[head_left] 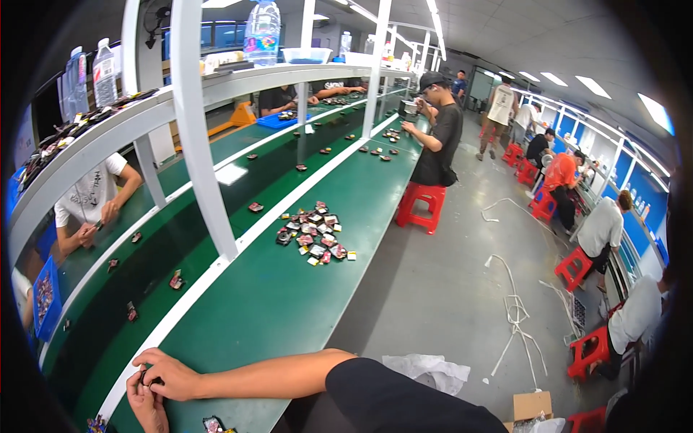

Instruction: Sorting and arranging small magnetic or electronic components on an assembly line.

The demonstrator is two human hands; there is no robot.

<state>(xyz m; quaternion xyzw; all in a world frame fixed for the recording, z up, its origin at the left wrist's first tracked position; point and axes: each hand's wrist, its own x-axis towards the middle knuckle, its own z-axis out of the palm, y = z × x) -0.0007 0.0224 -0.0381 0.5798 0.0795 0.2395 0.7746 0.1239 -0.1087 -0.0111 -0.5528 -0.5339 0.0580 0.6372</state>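
The left hand and the right hand meet over the near end of the green bench. The fingers of both hands are closed on a small dark part, and they hide most of it. The white rail runs just beside the hands. A few more parts lie near them, at the bottom edge. Farther up the bench is a loose pile of small black, red and white parts. Past the rail, more bits sit spread out on the dark green belt. Across the belt, a person in a white shirt works near a blue bin. Up ahead, a person in a black cap sits on a red stool.
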